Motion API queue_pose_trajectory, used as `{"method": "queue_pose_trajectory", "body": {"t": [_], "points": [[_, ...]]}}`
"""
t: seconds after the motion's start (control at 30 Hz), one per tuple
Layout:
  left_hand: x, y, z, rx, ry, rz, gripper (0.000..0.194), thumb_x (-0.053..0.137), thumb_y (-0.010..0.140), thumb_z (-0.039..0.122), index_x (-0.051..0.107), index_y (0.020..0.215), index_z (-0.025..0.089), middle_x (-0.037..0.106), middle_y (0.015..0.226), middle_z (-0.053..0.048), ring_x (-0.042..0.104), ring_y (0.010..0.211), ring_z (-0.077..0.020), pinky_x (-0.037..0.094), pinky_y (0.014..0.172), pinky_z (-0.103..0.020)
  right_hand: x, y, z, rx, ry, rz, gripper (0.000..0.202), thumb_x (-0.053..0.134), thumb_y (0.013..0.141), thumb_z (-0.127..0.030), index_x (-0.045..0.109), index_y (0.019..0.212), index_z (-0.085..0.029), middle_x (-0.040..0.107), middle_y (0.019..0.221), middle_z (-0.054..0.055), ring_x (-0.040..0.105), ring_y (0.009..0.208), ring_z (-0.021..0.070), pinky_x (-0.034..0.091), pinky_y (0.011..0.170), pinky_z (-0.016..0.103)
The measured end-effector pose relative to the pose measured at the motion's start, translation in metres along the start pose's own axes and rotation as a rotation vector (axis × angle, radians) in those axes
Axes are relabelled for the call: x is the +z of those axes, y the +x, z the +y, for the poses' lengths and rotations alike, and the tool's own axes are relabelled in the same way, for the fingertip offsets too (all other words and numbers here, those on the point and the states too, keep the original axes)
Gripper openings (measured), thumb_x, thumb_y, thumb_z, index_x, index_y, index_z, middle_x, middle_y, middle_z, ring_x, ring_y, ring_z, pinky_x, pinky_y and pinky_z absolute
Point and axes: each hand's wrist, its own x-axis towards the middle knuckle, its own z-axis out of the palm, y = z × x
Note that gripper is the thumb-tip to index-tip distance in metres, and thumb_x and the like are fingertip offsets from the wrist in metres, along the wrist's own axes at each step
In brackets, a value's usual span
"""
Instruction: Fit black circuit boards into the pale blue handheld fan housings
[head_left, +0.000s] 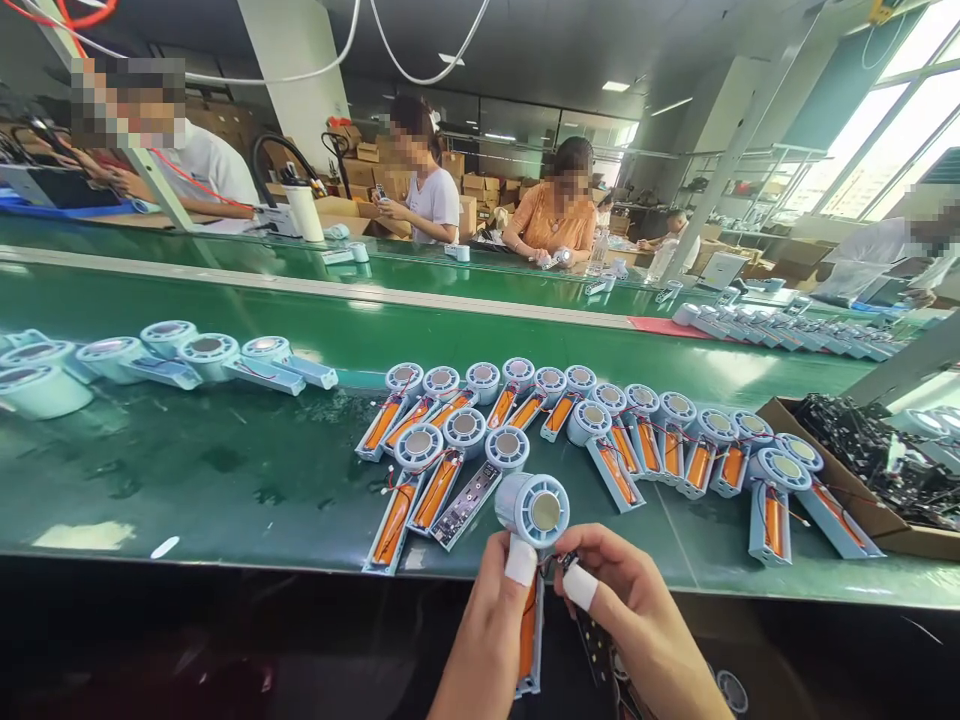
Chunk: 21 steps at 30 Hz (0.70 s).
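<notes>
A light blue handheld fan body [531, 508] with a round silver centre is held over the table's front edge. My left hand [491, 610] is closed around its neck; an orange battery [529, 640] shows in its open handle. My right hand [626, 605] pinches a small dark circuit board [592, 640] by its top end, beside the handle, where thin wires meet it. White tape covers both thumbs. Just beyond, a fan with a dark board [466, 508] in its handle lies among several fans with orange batteries [388, 525].
A cardboard box [862, 490] of black boards stands at the right. More fans [208, 350] lie at the left on the green table [225, 480]. Several people sit across the line, one in an orange top [559, 215]. A slanted metal post [720, 150] rises at the right.
</notes>
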Motion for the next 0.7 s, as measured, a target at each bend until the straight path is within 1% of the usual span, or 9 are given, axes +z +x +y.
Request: {"method": "queue_pose_trajectory", "body": {"t": [0.07,0.13,0.23,0.3,0.37,0.47,0.53,0.6,0.7], "points": [[-0.002,-0.001,0.004,-0.008,-0.014,-0.05,0.053,0.056,0.089,0.057,0.056,0.127,0.02,0.07,0.12,-0.009,0.064,0.109,-0.0291,0.047,0.096,-0.04,0.002,0.001,0.0,-0.016,0.041,-0.01,0.032,0.076,0.083,-0.045,0.067,0.101,-0.02,0.069,0.088,0.005,0.062,0.078,0.0165,0.051,0.07,0.025],[-0.003,-0.001,0.007,-0.003,-0.06,-0.071,0.049,0.062,0.086,0.049,0.055,0.125,0.02,0.07,0.12,-0.009,0.065,0.11,-0.0278,0.047,0.098,-0.037,0.005,0.001,0.003,-0.038,0.045,0.005,0.034,0.077,0.083,-0.044,0.064,0.105,-0.021,0.07,0.094,0.006,0.064,0.083,0.0175,0.052,0.074,0.026],[-0.003,-0.001,0.01,0.017,-0.031,-0.012,0.045,0.061,0.087,0.046,0.056,0.124,0.02,0.068,0.126,-0.009,0.06,0.121,-0.0284,0.044,0.102,-0.035,0.007,-0.001,0.011,-0.078,-0.057,0.081,0.036,0.072,0.087,-0.041,0.058,0.115,-0.022,0.071,0.101,0.007,0.067,0.091,0.0193,0.054,0.083,0.029],[-0.002,-0.001,0.01,0.022,0.029,0.054,0.045,0.059,0.089,0.046,0.056,0.127,0.022,0.064,0.132,-0.009,0.055,0.128,-0.0292,0.043,0.102,-0.035,0.006,-0.002,0.017,-0.117,-0.217,0.166,0.035,0.067,0.09,-0.039,0.055,0.119,-0.023,0.071,0.102,0.007,0.068,0.091,0.0194,0.054,0.083,0.028],[-0.001,-0.001,0.01,0.032,0.083,0.113,0.045,0.057,0.09,0.046,0.056,0.128,0.023,0.062,0.136,-0.008,0.051,0.132,-0.0292,0.041,0.103,-0.035,0.002,-0.002,0.02,-0.173,-0.452,0.226,0.027,0.062,0.093,-0.036,0.057,0.117,-0.023,0.072,0.102,0.007,0.069,0.088,0.0189,0.055,0.079,0.026],[0.001,-0.003,0.01,0.045,0.115,0.146,0.046,0.056,0.09,0.049,0.057,0.128,0.024,0.062,0.137,-0.008,0.052,0.13,-0.0294,0.041,0.103,-0.035,-0.004,-0.003,0.017,-0.297,-0.842,0.234,0.017,0.051,0.098,-0.031,0.064,0.107,-0.024,0.074,0.095,0.006,0.071,0.078,0.0194,0.051,0.066,0.024],[0.002,-0.004,0.01,0.03,0.102,0.138,0.05,0.055,0.089,0.052,0.055,0.129,0.023,0.063,0.136,-0.009,0.058,0.122,-0.0298,0.044,0.097,-0.036,-0.007,-0.005,0.008,-0.355,-1.054,0.19,0.023,0.044,0.099,-0.026,0.067,0.1,-0.024,0.075,0.086,0.005,0.07,0.069,0.0204,0.047,0.059,0.026],[0.003,-0.006,0.011,0.005,0.092,0.131,0.05,0.054,0.089,0.052,0.055,0.129,0.022,0.064,0.133,-0.01,0.061,0.112,-0.0288,0.047,0.091,-0.035,-0.008,-0.008,-0.005,-0.358,-1.18,0.087,0.025,0.043,0.099,-0.025,0.067,0.091,-0.025,0.073,0.075,0.004,0.068,0.061,0.0206,0.041,0.053,0.026],[0.003,-0.008,0.013,-0.001,0.112,0.147,0.042,0.053,0.089,0.045,0.058,0.124,0.024,0.065,0.129,-0.007,0.058,0.117,-0.0272,0.045,0.094,-0.033,-0.007,-0.011,-0.03,-0.316,-1.207,-0.158,0.014,0.059,0.091,-0.028,0.067,0.079,-0.026,0.07,0.067,0.001,0.064,0.056,0.019,0.037,0.051,0.026]]}}
